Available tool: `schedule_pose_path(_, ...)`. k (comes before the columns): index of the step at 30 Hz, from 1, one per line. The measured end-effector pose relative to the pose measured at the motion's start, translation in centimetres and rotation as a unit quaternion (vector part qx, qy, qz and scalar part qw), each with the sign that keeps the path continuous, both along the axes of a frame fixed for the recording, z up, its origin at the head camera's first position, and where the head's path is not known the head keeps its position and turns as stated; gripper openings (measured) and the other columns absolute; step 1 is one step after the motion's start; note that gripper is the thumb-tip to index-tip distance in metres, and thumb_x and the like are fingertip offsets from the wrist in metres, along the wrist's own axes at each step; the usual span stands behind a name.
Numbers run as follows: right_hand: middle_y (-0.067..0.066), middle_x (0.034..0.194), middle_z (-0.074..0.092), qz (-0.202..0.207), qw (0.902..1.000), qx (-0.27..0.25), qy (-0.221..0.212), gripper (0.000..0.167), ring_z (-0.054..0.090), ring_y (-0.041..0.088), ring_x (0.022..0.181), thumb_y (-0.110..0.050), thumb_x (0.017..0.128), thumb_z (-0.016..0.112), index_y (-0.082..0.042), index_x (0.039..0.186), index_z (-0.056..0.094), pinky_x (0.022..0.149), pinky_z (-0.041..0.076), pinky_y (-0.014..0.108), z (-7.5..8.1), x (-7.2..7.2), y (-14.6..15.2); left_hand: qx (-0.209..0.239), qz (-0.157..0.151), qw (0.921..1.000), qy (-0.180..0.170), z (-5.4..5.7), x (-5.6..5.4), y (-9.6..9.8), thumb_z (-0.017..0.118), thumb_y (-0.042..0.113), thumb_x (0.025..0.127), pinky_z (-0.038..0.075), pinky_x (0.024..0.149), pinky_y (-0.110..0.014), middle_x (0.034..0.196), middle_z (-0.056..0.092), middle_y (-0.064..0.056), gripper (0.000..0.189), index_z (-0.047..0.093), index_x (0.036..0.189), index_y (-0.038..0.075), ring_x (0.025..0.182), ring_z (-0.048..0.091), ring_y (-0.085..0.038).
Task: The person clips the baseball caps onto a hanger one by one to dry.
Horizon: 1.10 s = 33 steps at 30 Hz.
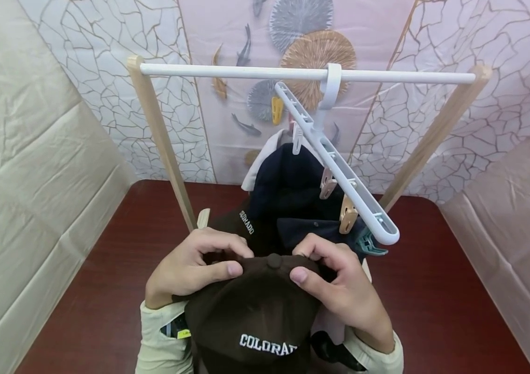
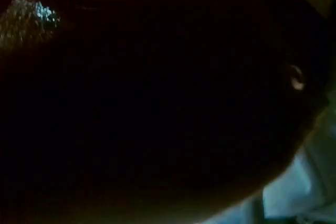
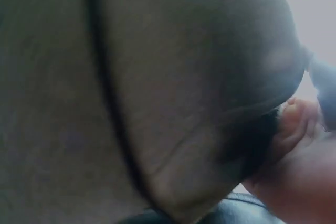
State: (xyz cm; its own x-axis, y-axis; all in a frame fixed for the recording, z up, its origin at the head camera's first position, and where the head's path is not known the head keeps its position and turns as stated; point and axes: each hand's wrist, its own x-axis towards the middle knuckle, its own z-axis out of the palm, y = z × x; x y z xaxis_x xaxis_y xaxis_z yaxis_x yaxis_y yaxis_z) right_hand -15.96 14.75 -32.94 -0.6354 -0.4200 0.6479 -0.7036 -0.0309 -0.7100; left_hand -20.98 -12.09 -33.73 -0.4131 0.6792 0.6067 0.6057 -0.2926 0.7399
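A dark brown cap (image 1: 251,306) with white "COLORAD" lettering hangs between both hands, its top button uppermost. My left hand (image 1: 195,267) pinches the crown left of the button between thumb and fingers. On the other side, my right hand (image 1: 342,285) pinches it the same way. In the right wrist view the cap's fabric (image 3: 168,77) fills most of the picture, with part of the right hand (image 3: 302,145) at the right edge. The left wrist view is too dark to make out much. Just beyond the hands is another dark cap (image 1: 232,226) with white lettering.
A white clip hanger (image 1: 340,163) hangs from a white rod (image 1: 246,72) between wooden posts, slanting toward the right hand. It carries yellow, white, pink, orange and teal clips. Navy caps (image 1: 288,176) are beneath it, above the red-brown table (image 1: 433,291). Fabric walls stand around.
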Motion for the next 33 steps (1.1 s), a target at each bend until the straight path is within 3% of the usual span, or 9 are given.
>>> schedule_pose_path(7,-0.001,0.101,0.065,0.001,0.9969,0.069,0.038,0.020,0.062,0.015,0.094,-0.019,0.098,0.078,-0.013,0.112,0.065,0.087,0.049,0.030,-0.2,-0.7,0.1,-0.019,0.045,0.9985,-0.026,0.6,0.9,-0.5,0.082,-0.008,0.085,0.049,0.068,-0.033,0.092,0.064,-0.006,0.031,0.069,0.106,0.009,0.079,0.059,-0.018)
schedule_pose_path(12,-0.007,0.115,0.064,-0.041,0.9869,0.146,0.055,0.040,0.062,0.012,0.106,-0.053,0.101,0.066,-0.019,0.121,0.065,0.096,0.048,0.025,-0.3,-1.0,-0.1,0.059,0.057,0.9963,0.024,0.4,0.9,-0.3,0.088,-0.008,0.079,0.047,0.063,-0.030,0.085,0.057,-0.007,0.036,0.070,0.108,0.003,0.075,0.054,-0.017)
schedule_pose_path(15,-0.005,0.105,0.066,-0.060,0.9878,0.126,0.070,0.045,0.065,0.013,0.103,-0.060,0.102,0.054,-0.017,0.108,0.064,0.097,0.050,0.024,-0.5,-1.3,-0.4,0.115,0.044,0.9906,0.061,0.3,0.6,-0.2,0.090,0.001,0.082,0.045,0.060,-0.030,0.084,0.057,-0.011,0.035,0.069,0.109,-0.003,0.074,0.052,-0.018)
schedule_pose_path(17,-0.003,0.094,0.065,-0.057,0.9924,0.084,0.069,0.042,0.065,0.014,0.093,-0.054,0.106,0.053,-0.014,0.096,0.062,0.089,0.052,0.025,-0.6,-1.5,-0.7,0.119,0.042,0.9891,0.076,0.2,0.4,-0.3,0.086,0.016,0.090,0.046,0.059,-0.029,0.085,0.058,-0.012,0.036,0.068,0.114,-0.005,0.073,0.052,-0.018)
schedule_pose_path(21,0.001,0.082,0.058,-0.042,0.9981,0.002,0.047,0.029,0.058,0.014,0.078,-0.030,0.109,0.059,-0.010,0.089,0.059,0.074,0.048,0.027,-0.8,-1.6,-0.9,0.035,0.075,0.9932,0.082,0.2,0.4,-0.8,0.063,0.041,0.105,0.048,0.063,-0.026,0.089,0.060,-0.005,0.044,0.069,0.122,0.001,0.077,0.056,-0.013)
schedule_pose_path(23,0.003,0.084,0.058,-0.048,0.9980,-0.014,0.039,0.021,0.055,0.014,0.077,-0.021,0.107,0.062,-0.007,0.092,0.061,0.073,0.046,0.027,-0.8,-1.6,-0.8,-0.025,0.099,0.9907,0.089,0.3,0.5,-1.2,0.057,0.039,0.109,0.050,0.069,-0.025,0.093,0.062,0.000,0.037,0.070,0.122,0.006,0.081,0.058,-0.011)
schedule_pose_path(26,0.005,0.090,0.062,-0.063,0.9971,-0.015,0.041,0.014,0.059,0.015,0.084,-0.016,0.106,0.063,-0.006,0.097,0.064,0.079,0.049,0.025,-0.8,-1.7,-0.7,-0.068,0.127,0.9830,0.114,0.5,0.6,-1.4,0.065,0.023,0.107,0.048,0.074,-0.025,0.097,0.062,0.004,0.014,0.072,0.114,0.013,0.087,0.058,-0.009)
schedule_pose_path(29,0.007,0.095,0.065,-0.071,0.9953,-0.011,0.065,0.016,0.063,0.020,0.095,-0.016,0.108,0.059,-0.004,0.101,0.066,0.093,0.052,0.029,-0.7,-1.9,-0.9,-0.036,0.153,0.9751,0.157,0.6,0.8,-1.3,0.072,0.017,0.102,0.048,0.073,-0.023,0.096,0.063,0.003,0.005,0.072,0.105,0.013,0.086,0.058,-0.009)
schedule_pose_path(33,0.012,0.109,0.064,-0.129,0.9843,0.000,0.120,0.044,0.061,0.027,0.110,-0.040,0.111,0.052,0.001,0.113,0.067,0.108,0.046,0.033,-0.5,-2.1,-1.7,0.048,0.193,0.9592,0.201,0.7,0.9,-0.7,0.073,0.017,0.102,0.050,0.078,-0.023,0.090,0.066,0.000,0.010,0.072,0.098,0.008,0.083,0.062,-0.012)
